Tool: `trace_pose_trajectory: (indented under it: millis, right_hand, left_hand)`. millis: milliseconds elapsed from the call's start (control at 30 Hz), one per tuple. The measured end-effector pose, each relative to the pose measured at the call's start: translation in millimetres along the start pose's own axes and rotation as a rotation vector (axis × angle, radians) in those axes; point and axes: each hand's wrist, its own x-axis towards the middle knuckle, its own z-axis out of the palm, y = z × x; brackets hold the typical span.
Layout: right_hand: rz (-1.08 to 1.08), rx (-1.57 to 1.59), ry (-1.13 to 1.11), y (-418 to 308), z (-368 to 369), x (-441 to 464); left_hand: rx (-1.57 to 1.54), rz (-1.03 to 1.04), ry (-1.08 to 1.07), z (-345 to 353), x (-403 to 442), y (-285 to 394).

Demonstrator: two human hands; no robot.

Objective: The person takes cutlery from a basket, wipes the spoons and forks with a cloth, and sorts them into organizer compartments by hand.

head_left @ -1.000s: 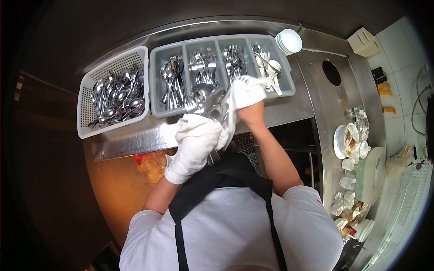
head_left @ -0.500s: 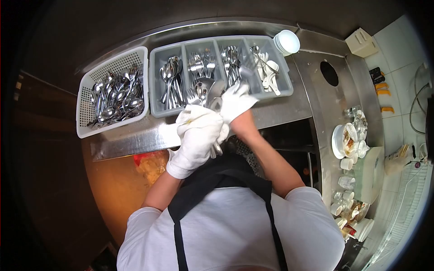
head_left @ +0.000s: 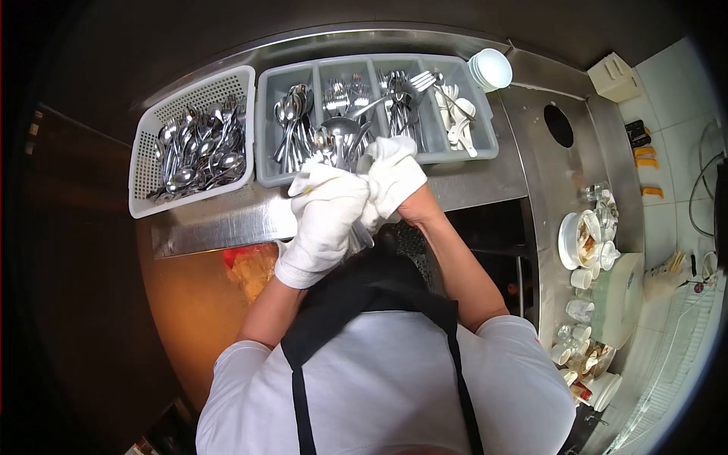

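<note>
My left hand (head_left: 322, 224), in a white glove, is closed around a bunch of cutlery (head_left: 361, 236); handles poke out below it. A large round-headed spoon (head_left: 341, 127) rises from the bunch, over the grey divided tray (head_left: 273, 176). Pressed against the left, my white-gloved right hand (head_left: 396, 178) is closed at the cutlery's upper end; its fingertips are partly hidden. Above the tray's third compartment a fork (head_left: 406, 89) slants with its tines to the right; whether it rests there or is in the air, I cannot tell. Spoons (head_left: 292, 114), forks and white soup spoons (head_left: 459, 125) fill the compartments.
A white perforated basket (head_left: 139, 178) of mixed cutlery stands left of the tray on the steel counter (head_left: 205, 231). Stacked white bowls (head_left: 493, 70) sit at the tray's back right corner. Used dishes (head_left: 580, 241) and cups line the right-hand counter, near a round hole (head_left: 558, 126).
My right hand has drawn back toward the left hand and closed against the bunch. A fork now slants above the third compartment. The left hand has barely moved.
</note>
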Motion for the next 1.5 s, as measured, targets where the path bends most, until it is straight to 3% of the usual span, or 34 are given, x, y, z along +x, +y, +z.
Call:
trace_pose_trajectory:
  millis: [33, 67, 133, 200, 267, 367, 400, 500, 567, 600, 633, 667, 733, 800, 833, 900, 933, 1033, 1067, 1100, 1167, 1200, 1267, 1333, 1433, 1500]
  right_hand:
    - [0.192, 0.284, -0.001, -17, -2, 2]
    - [0.123, 0.169, -0.035, -15, -5, 5]
    - [-0.004, -0.060, -0.098, -5, -9, 5]
    - [-0.171, -0.251, 0.000, 3, -3, 2]
    - [-0.246, -0.438, -0.007, 13, -8, 2]
    - [-0.127, -0.422, 0.235, 27, -22, 8]
    - [0.182, -0.332, 0.208, 33, -27, 4]
    - [0.283, -0.281, 0.199, 43, 5, -14]
    - [-0.210, -0.758, 0.192, 15, 40, -12]
    - [-0.201, -0.700, -0.014, 12, 40, -14]
    - [-0.193, -0.641, -0.217, 9, 40, -14]
    - [-0.147, -0.672, -0.220, 7, 43, -9]
    - [-0.050, -0.736, -0.217, -1, 50, 15]
    - [-0.213, -0.685, -0.305, 13, 59, 53]
    - [-0.325, -0.595, -0.306, 10, 64, 67]
    - [0.034, -0.155, -0.091, -2, 86, 83]
    - [0.118, -0.122, -0.088, 5, 91, 91]
    - [-0.090, -0.557, -0.002, 24, 88, 87]
    - [-0.242, -0.839, 0.073, 35, 85, 81]
    - [-0.236, -1.042, -0.005, 28, 76, 81]
    - [-0.046, -0.828, -0.051, 34, 61, 81]
    - [0.120, -0.844, -0.071, 44, 63, 89]
    - [0.563, -0.948, -0.151, 25, 72, 105]
    - [0.600, -0.993, -0.163, 43, 86, 112]
    - [0.574, -0.980, -0.210, 54, 87, 114]
    - [0.535, -0.943, -0.192, 46, 84, 111]
  left_hand:
    - [-0.050, -0.037, -0.041, -1, 2, 2]
    - [-0.415, -0.303, -0.089, -3, -2, 8]
    - [-0.278, -0.228, -0.085, -5, -5, -8]
    - [-0.206, -0.180, -0.002, 0, -8, -19]
    - [-0.429, -0.104, -0.470, -17, 25, -31]
    - [-0.376, -0.104, -0.415, -63, 8, -132]
    - [-0.448, -0.152, -0.500, -49, 9, -85]
    - [-0.553, -0.226, -0.313, -28, -9, -65]
    - [-0.224, -0.143, -0.004, -5, -23, -7]
    - [0.116, -0.046, 0.144, -1, -27, -2]
    - [0.031, -0.100, 0.046, -13, -28, -7]
    - [-0.054, -0.152, -0.053, -33, -29, -18]
    - [-0.244, -0.229, -0.029, -45, -35, -22]
    - [-0.458, -0.280, 0.219, -41, -54, -21]
    - [-0.331, -0.219, 0.197, -41, -55, -10]
    - [-0.076, -0.093, 0.141, -49, -54, 22]
    - [-0.142, -0.127, 0.163, -52, -53, 30]
    - [-0.035, -0.018, 0.054, -85, -64, -2]
    - [-0.440, -0.184, 0.057, -91, -66, -5]
    - [-0.481, -0.105, 0.027, -99, -69, -28]
    - [-0.554, 0.045, -0.035, -118, -78, -90]
    - [-0.231, -0.009, 0.010, -91, -77, -28]
    - [-0.319, -0.084, 0.211, -70, -79, -20]
    - [-0.337, -0.079, 0.226, -72, -77, -18]
    - [-0.271, 0.030, -0.025, -79, -64, -10]
    - [-0.210, 0.009, 0.007, -75, -65, 3]
